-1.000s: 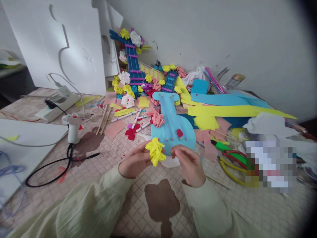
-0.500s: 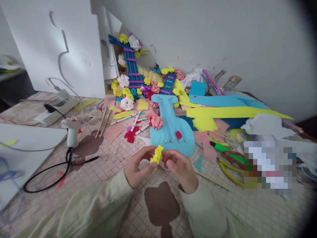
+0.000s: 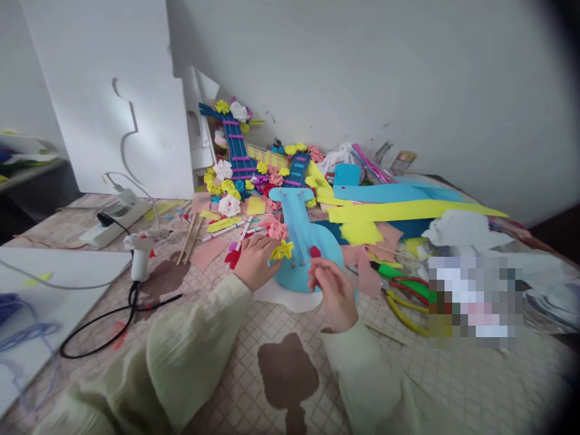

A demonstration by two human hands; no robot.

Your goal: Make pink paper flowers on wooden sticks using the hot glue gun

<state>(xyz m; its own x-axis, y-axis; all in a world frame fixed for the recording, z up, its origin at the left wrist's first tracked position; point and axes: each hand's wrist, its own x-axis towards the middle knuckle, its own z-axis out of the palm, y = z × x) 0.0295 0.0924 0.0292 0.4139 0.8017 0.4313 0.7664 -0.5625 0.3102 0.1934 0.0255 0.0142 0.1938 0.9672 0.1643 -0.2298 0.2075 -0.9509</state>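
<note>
Left hand (image 3: 254,261) pinches yellow paper flower (image 3: 281,249) against light-blue paper guitar (image 3: 302,244) on surface (image 3: 408,374); right hand (image 3: 333,290) open, empty, beside. Risk: flower skews if pinch slackens.

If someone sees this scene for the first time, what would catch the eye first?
Probably the light blue paper guitar lying at the middle of the table, with the left hand pressing a yellow paper flower onto its body and the right hand beside it. Behind it, a dark blue guitar covered in paper flowers leans against the wall, amid yellow and blue paper scraps.
</note>
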